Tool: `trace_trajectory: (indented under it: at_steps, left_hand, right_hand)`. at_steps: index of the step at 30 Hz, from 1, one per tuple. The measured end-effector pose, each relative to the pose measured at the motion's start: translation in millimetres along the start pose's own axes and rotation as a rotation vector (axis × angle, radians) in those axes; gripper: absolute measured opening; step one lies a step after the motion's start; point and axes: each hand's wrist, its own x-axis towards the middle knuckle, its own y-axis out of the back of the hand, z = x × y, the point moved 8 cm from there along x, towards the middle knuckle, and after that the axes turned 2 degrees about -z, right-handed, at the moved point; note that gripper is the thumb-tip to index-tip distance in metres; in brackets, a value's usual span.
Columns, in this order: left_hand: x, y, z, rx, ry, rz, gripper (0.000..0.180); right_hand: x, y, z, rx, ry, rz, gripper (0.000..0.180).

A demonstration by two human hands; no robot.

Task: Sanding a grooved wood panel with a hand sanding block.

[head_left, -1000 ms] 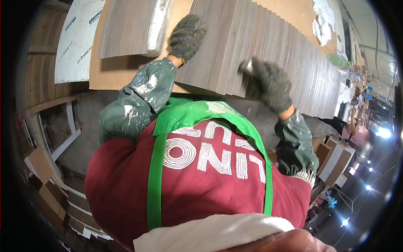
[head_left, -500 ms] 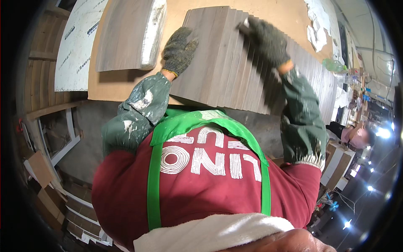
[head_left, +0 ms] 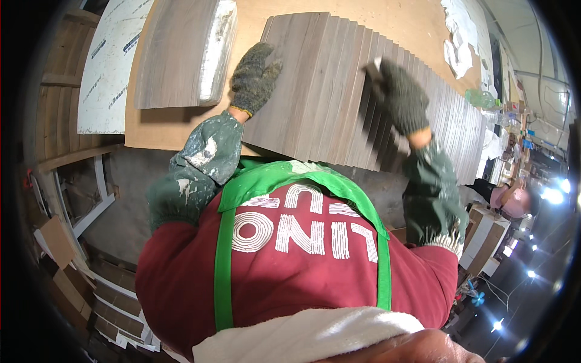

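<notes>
My left hand (head_left: 253,77) lies flat and open, gloved, on the near end of the boards (head_left: 339,91), which are thin grey-brown wood strips laid side by side in a long overlapping row across the bench (head_left: 417,24); it presses on them and grips nothing. My right hand (head_left: 400,97) is farther along the row, blurred, fingers curled over a board's upper edge. It seems to pinch something pale at the fingertips, but I cannot tell whether it has closed on a single board or only rests against the edge. The row runs from just in front of my chest away to the right, fanned like cards, each piece leaning on its neighbour. I judge these strips to be light and stiff, likely smooth-faced and apt to slide over one another, so a push on one end would shift the whole fan. Thin edges could chip or snap if bent across the grain. The best hold looks to be the long edges, thumb under and fingers over, with the other palm steadying the stack. To the left a separate slab (head_left: 178,54) with a pale wrapped edge lies on the bench, apart from the boards, and white scraps (head_left: 460,36) sit at the far side.
</notes>
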Motion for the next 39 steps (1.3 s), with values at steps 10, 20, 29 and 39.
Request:
trace_trajectory:
  at_steps: [10,20,29,39]
  left_hand:
    - [1,-2,4,-0.018,-0.018,-0.011,0.041]
    - [1,2,2,-0.030,-0.007,0.010,0.041]
    - [1,-1,8,-0.017,-0.045,0.021,0.037]
    - [2,1,9,0.011,-0.043,0.004,0.037]
  right_hand:
    - [96,4,63,-0.114,-0.181,-0.005,0.028]
    - [14,-7,6,0.019,-0.144,0.012,0.062]
    - [119,16,86,-0.215,-0.303,0.141,0.046]
    - [8,0,18,-0.022,-0.140,0.035,0.058]
